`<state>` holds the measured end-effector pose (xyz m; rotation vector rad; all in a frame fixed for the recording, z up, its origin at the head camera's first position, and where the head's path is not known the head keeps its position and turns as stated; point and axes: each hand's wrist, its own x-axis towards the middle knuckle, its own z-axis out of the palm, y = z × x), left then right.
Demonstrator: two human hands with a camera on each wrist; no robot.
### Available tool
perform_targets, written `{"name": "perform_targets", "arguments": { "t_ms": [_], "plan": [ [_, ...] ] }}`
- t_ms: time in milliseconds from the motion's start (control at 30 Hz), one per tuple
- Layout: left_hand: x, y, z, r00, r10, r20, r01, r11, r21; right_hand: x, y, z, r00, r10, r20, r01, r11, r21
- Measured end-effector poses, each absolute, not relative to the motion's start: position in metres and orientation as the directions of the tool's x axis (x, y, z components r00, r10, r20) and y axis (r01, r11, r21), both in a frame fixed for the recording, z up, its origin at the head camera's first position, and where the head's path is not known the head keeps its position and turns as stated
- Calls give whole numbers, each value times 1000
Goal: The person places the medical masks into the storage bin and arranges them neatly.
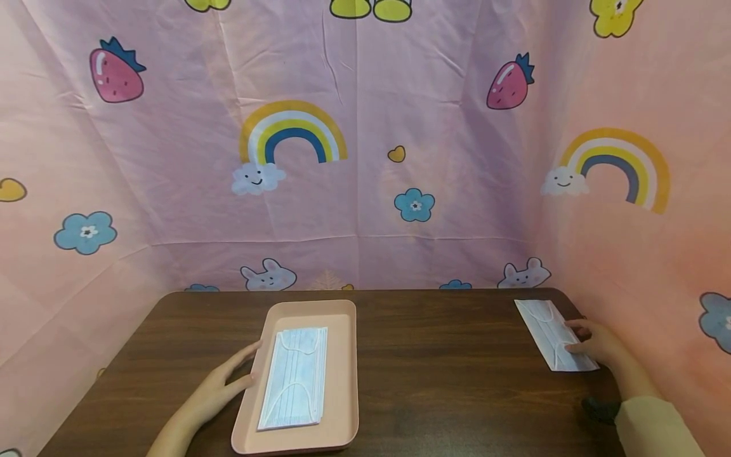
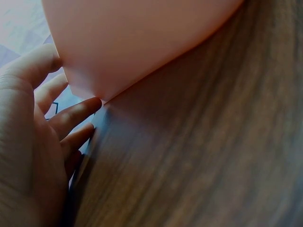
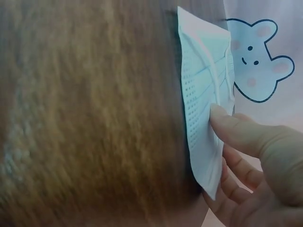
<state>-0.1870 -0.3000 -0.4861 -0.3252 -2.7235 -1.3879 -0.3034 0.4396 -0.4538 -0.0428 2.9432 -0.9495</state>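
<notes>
A shallow pink tray (image 1: 347, 381) stands left of the table's middle. On its floor lies a small stack of pale blue face masks (image 1: 294, 374) with white ear loops. My left hand (image 1: 219, 384) is at the tray's left side, its thumb and fingertips touching the rim, as the left wrist view also shows. Far to the right, my right hand (image 1: 596, 343) pinches a white and pale blue face mask (image 1: 548, 330) by its right edge. In the right wrist view the thumb (image 3: 236, 130) presses on this mask (image 3: 203, 85), with other fingers behind it.
The dark wooden table (image 1: 445, 368) has rounded far corners. A pink and purple cloth (image 1: 365, 76) printed with rainbows and strawberries hangs behind it and along both sides. A small dark object (image 1: 599, 410) shows by the right sleeve (image 1: 657, 428).
</notes>
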Motion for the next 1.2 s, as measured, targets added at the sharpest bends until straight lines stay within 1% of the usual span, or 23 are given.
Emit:
{"name": "perform_targets", "arguments": {
  "t_ms": [267, 533, 700, 967, 1067, 1200],
  "plan": [
    [-187, -300, -485, -976, 153, 154, 216, 602, 769, -304, 440, -452, -998, -47, -49, -8, 804, -595],
    [-187, -300, -485, -974, 153, 164, 224, 603, 766, -301, 439, -452, -991, -42, -125, 42, 797, -603],
    [-187, -301, -485, -973, 154, 173, 231, 613, 755, -298, 439, -453, -990, -34, -140, 57, 798, -600],
    [-188, -300, -485, -972, 160, 170, 232, 586, 777, -290, 437, -455, -997, -51, -66, -1, 798, -603],
    [-188, -300, -485, -972, 160, 171, 233, 594, 770, -287, 435, -456, -998, -41, -52, -1, 793, -609],
    [-187, -301, -485, -972, 158, 173, 234, 616, 752, -282, 430, -457, -999, -33, 3, -28, 782, -623]
  ]
}}
